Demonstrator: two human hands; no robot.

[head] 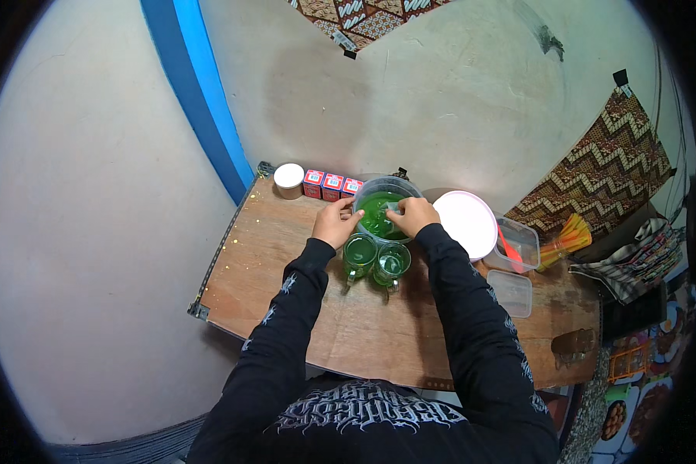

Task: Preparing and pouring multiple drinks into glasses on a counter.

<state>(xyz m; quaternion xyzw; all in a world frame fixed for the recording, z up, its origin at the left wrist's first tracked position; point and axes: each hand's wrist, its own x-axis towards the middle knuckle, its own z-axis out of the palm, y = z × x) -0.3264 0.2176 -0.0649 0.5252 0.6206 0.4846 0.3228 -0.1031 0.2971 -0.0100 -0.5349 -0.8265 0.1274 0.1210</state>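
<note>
A clear plastic tub (416,184) holds green liquid (376,207) with pale bits in it. My left hand (336,223) is at the tub's left rim, its thumb over the edge and its fingers against the outer side. Inside the tub, my right hand (413,217) grips a small clear utensil (390,207) that dips into the liquid; its exact kind is hard to make out. Just in front of the tub stand two glass mugs side by side, a left mug (359,250) and a right mug (392,261). Both contain green liquid, and their handles face me.
Along the wall are a white-lidded cup (289,181) and several red-and-blue boxes (323,185). Right of the tub lie a round white lid (465,223), a clear container (519,232) with a red spoon (509,252), a clear lid (509,293) and yellow-orange straws (565,240). A glass mug (574,343) sits near the right edge.
</note>
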